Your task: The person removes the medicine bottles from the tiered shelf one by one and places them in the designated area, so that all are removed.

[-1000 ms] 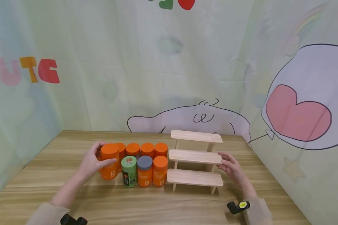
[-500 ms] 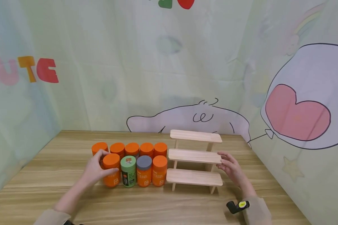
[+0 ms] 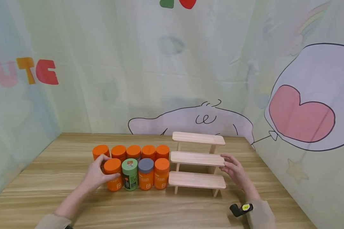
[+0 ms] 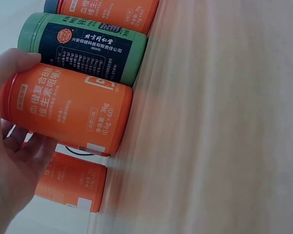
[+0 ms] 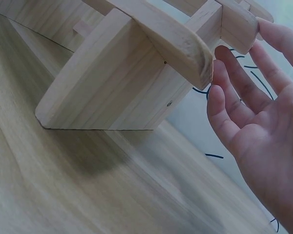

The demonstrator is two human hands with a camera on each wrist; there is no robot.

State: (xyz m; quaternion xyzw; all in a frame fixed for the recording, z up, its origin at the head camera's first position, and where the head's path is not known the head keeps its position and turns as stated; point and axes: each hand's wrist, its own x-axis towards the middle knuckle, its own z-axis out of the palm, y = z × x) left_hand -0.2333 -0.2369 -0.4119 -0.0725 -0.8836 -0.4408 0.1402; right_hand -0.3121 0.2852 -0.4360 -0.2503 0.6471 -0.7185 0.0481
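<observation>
My left hand [image 3: 95, 175] grips an orange jar [image 3: 114, 184] with an orange lid, which stands upright at the left end of the front row. In the left wrist view the thumb lies along one side of this jar [image 4: 68, 107], the fingers on the other. Right beside it is a green jar [image 3: 130, 175] with a dark label. A small three-step wooden stand [image 3: 197, 158] stands to the right of the jars. My right hand [image 3: 234, 169] is at its right end, fingers loosely bent; in the right wrist view the fingertips [image 5: 219, 68] are right at the shelf ends.
Farther right in the front row are an orange jar with a grey-blue lid [image 3: 146, 176] and another orange jar [image 3: 161, 176]. Several orange-lidded jars [image 3: 133, 151] form a row behind. A printed curtain [image 3: 114, 79] hangs around the wooden table [image 3: 149, 210].
My left hand has brought the orange jar forward and down into line with the green jar, uncovering another orange jar behind it. My right hand has stayed at the stand.
</observation>
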